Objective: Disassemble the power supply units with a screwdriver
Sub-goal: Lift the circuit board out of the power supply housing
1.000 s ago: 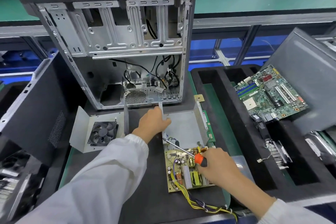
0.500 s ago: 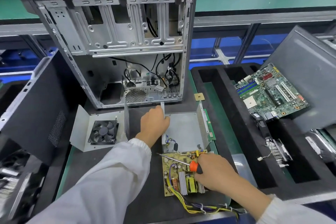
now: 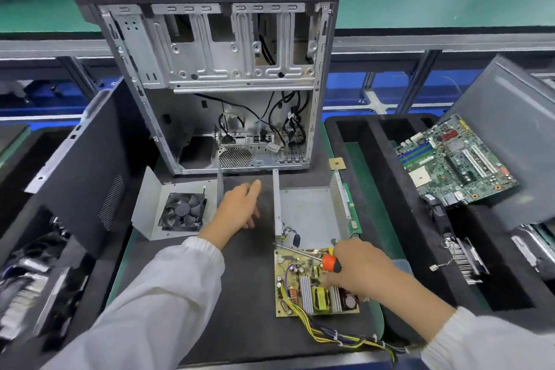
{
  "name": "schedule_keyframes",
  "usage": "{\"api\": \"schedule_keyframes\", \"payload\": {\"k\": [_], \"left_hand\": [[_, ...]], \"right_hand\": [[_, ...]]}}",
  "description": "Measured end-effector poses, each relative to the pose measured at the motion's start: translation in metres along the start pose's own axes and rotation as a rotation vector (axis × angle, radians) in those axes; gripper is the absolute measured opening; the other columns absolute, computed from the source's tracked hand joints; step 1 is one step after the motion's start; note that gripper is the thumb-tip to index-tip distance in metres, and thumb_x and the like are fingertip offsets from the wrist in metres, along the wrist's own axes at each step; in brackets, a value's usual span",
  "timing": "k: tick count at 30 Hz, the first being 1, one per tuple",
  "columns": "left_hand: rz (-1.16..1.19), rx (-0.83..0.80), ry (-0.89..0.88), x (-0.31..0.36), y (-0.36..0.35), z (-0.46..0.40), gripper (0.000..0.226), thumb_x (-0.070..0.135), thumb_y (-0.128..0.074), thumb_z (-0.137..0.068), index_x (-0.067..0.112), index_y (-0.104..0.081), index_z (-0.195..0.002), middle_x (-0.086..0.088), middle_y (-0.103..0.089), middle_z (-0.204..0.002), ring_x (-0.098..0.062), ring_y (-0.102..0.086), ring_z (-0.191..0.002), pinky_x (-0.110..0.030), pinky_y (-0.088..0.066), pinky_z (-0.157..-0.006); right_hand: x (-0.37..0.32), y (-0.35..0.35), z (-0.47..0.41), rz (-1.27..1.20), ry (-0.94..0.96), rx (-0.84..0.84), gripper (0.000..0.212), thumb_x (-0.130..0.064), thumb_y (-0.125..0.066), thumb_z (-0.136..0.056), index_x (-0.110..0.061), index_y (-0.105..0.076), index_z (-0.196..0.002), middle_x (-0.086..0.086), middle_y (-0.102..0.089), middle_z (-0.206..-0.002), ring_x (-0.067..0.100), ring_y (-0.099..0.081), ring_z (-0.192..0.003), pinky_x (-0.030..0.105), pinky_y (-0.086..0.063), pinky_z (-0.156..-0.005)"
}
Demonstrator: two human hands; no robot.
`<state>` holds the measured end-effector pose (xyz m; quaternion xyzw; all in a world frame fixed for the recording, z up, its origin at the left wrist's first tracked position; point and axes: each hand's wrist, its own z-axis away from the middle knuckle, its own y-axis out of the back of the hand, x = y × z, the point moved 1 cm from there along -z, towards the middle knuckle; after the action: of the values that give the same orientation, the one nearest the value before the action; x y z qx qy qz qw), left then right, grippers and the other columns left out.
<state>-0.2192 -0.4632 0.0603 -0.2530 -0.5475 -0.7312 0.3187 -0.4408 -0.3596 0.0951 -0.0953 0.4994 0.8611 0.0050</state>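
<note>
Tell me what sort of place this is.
Most likely an electronics teardown or recycling line. A gutted computer case stands on the bench, a motherboard lies in a foam tray, and the right hand holds a screwdriver over a bare power supply board.

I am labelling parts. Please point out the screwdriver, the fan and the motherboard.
screwdriver (image 3: 331, 263): head view, on its orange handle.
fan (image 3: 182, 211): head view, on its hub.
motherboard (image 3: 456, 159): head view, on the board's middle.
</note>
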Motion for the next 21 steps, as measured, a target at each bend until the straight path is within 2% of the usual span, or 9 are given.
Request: {"api": "schedule_keyframes", "payload": {"k": [3, 5, 8, 10, 14, 16, 18, 21], "left_hand": [[-0.027, -0.089, 0.122, -0.012, -0.001, 0.022, 0.028, 0.019, -0.039, -0.1, 0.003, -0.056, -0.084, -0.007, -0.063, -0.055, -0.018, -0.053, -0.037, -0.019, -0.038, -0.036], [-0.034, -0.238, 0.215, -0.016, -0.009, 0.043, 0.036, 0.015, -0.038, -0.098, 0.003, -0.057, -0.07, -0.008, -0.061, -0.05, -0.018, -0.055, -0.036, -0.018, -0.038, -0.037], [-0.042, -0.488, 0.352, -0.013, -0.028, 0.078, 0.053, 0.035, -0.038, -0.102, 0.003, -0.063, -0.068, -0.01, -0.068, -0.057, -0.016, -0.062, -0.041, -0.017, -0.041, -0.038], [-0.006, -0.568, 0.409, -0.011, -0.04, 0.096, 0.062, 0.05, -0.039, -0.1, 0.002, -0.066, -0.073, -0.011, -0.073, -0.068, -0.015, -0.066, -0.047, -0.018, -0.046, -0.04], [0.029, -0.518, 0.422, -0.01, -0.055, 0.112, 0.063, 0.059, -0.058, -0.089, -0.004, -0.068, -0.086, -0.015, -0.074, -0.08, -0.017, -0.07, -0.059, -0.019, -0.052, -0.054], [0.017, -0.504, 0.441, -0.008, -0.056, 0.115, 0.068, 0.059, -0.062, -0.085, -0.008, -0.068, -0.091, -0.015, -0.074, -0.078, -0.016, -0.069, -0.057, -0.018, -0.053, -0.055], [-0.006, -0.505, 0.456, -0.005, -0.056, 0.117, 0.065, 0.058, -0.06, -0.087, -0.006, -0.07, -0.088, -0.015, -0.074, -0.076, -0.015, -0.069, -0.055, -0.017, -0.053, -0.054], [0.015, -0.518, 0.475, -0.001, -0.056, 0.123, 0.06, 0.057, -0.056, -0.09, 0.001, -0.074, -0.079, -0.011, -0.075, -0.074, -0.015, -0.071, -0.059, -0.015, -0.053, -0.053]], "right_hand": [[0.01, 0.014, -0.001, 0.035, 0.074, 0.044, 0.04, -0.052, -0.064, -0.081, -0.027, -0.04, -0.062, -0.008, -0.047, -0.069, 0.016, -0.053, -0.07, 0.027, -0.038, -0.057], [0.018, 0.025, -0.001, 0.057, 0.119, 0.068, 0.038, -0.049, -0.063, -0.082, -0.026, -0.041, -0.062, -0.01, -0.046, -0.067, 0.016, -0.053, -0.072, 0.027, -0.036, -0.058], [0.034, 0.038, 0.002, 0.018, 0.144, 0.103, 0.037, -0.047, -0.063, -0.085, -0.026, -0.042, -0.063, -0.008, -0.047, -0.067, 0.013, -0.05, -0.063, 0.027, -0.04, -0.06], [0.044, 0.041, 0.005, -0.048, 0.15, 0.114, 0.038, -0.047, -0.063, -0.086, -0.023, -0.046, -0.063, -0.005, -0.05, -0.068, 0.012, -0.051, -0.057, 0.029, -0.048, -0.062], [0.059, 0.028, 0.013, -0.152, 0.122, 0.1, 0.036, -0.041, -0.063, -0.088, -0.022, -0.049, -0.061, -0.006, -0.054, -0.054, 0.01, -0.062, -0.052, 0.031, -0.055, -0.066], [0.062, 0.019, 0.016, -0.16, 0.131, 0.105, 0.033, -0.04, -0.061, -0.088, -0.023, -0.051, -0.062, -0.004, -0.06, -0.059, 0.01, -0.066, -0.058, 0.032, -0.055, -0.07], [0.061, 0.011, 0.017, -0.177, 0.152, 0.118, 0.033, -0.042, -0.06, -0.089, -0.024, -0.05, -0.062, -0.002, -0.065, -0.067, 0.005, -0.063, -0.057, 0.031, -0.053, -0.072], [0.06, 0.006, 0.022, -0.194, 0.178, 0.166, 0.039, -0.046, -0.06, -0.089, -0.025, -0.047, -0.059, -0.006, -0.056, -0.065, 0.008, -0.057, -0.061, 0.03, -0.05, -0.069]]}}
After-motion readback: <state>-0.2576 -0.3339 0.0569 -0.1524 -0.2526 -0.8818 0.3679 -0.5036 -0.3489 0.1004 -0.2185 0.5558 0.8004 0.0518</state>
